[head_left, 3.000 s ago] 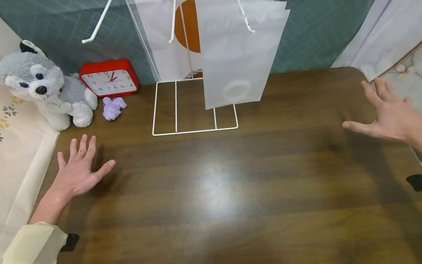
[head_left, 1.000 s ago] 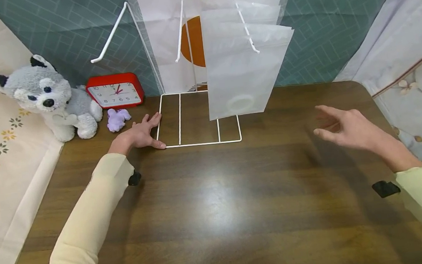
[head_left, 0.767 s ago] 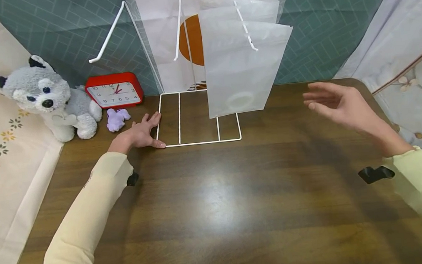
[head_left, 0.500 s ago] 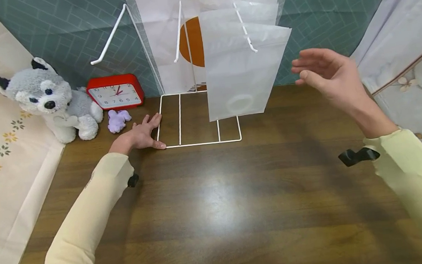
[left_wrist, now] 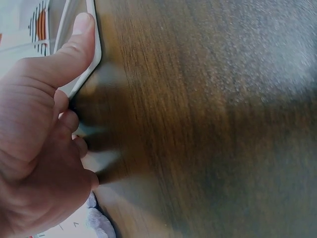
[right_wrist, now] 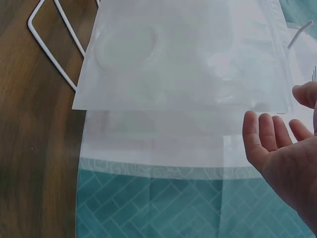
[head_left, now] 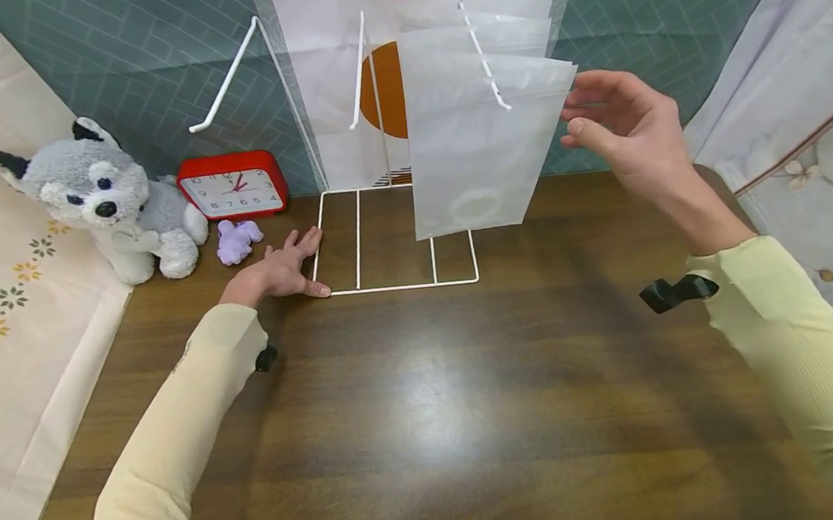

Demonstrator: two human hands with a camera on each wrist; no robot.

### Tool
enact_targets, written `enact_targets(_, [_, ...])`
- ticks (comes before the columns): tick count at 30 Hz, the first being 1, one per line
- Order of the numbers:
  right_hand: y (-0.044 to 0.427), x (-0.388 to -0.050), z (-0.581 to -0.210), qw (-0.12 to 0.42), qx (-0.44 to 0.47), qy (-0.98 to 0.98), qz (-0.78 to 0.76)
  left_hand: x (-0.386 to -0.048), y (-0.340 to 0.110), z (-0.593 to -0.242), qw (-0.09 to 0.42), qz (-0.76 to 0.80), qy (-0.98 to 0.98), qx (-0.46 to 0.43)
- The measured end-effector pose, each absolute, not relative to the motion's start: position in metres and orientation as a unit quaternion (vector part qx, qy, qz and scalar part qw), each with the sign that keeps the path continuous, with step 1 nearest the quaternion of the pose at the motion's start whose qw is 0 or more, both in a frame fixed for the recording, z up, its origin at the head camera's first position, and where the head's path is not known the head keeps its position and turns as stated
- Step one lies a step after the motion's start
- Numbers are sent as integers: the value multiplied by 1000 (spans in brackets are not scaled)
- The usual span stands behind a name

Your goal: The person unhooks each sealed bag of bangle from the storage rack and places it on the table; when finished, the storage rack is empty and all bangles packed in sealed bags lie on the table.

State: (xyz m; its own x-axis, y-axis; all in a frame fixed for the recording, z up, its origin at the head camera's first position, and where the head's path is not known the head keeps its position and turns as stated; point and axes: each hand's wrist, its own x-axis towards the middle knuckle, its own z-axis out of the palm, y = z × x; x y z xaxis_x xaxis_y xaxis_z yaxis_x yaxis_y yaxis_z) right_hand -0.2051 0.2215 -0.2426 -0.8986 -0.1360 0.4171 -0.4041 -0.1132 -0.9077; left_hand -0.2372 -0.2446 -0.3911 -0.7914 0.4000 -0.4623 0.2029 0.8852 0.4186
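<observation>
My left hand point(head_left: 279, 268) rests at the front left corner of a white wire display rack point(head_left: 404, 287), fingers spread. Its thumb point(left_wrist: 74, 52) lies along the base wire in the left wrist view. Several translucent white plastic bags point(head_left: 482, 155) hang from the rack's right hook point(head_left: 484, 64); the front one shows a round, ring-like shape near its bottom. My right hand point(head_left: 631, 130) is raised beside the bags' upper right edge, thumb and fingers apart and slightly bent. In the right wrist view its fingertips point(right_wrist: 250, 119) are close to the front bag point(right_wrist: 188, 59), holding nothing.
Left of the rack are a grey plush husky point(head_left: 102, 201), a red alarm clock point(head_left: 235, 185) and a small purple plush toy point(head_left: 236, 241). Two more hooks, a left hook point(head_left: 225, 78) and a middle hook point(head_left: 359, 75), jut forward. A brown wooden table point(head_left: 431, 424) lies below.
My left hand has moved from the table's left side onto the rack's corner and stayed there. My right hand has risen and moved left, up to the bags' edge.
</observation>
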Motion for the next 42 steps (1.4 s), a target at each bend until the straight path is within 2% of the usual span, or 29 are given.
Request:
enact_targets(14, [214, -205, -242, 156, 196, -681, 688, -238, -245, -390, 275, 173, 932, 161])
enact_targets(26, [200, -209, -227, 103, 187, -695, 686, -236, -246, -391, 280, 185, 928, 162])
enact_targets(42, [185, -217, -217, 65, 175, -706, 684, -235, -245, -390, 281, 185, 928, 162])
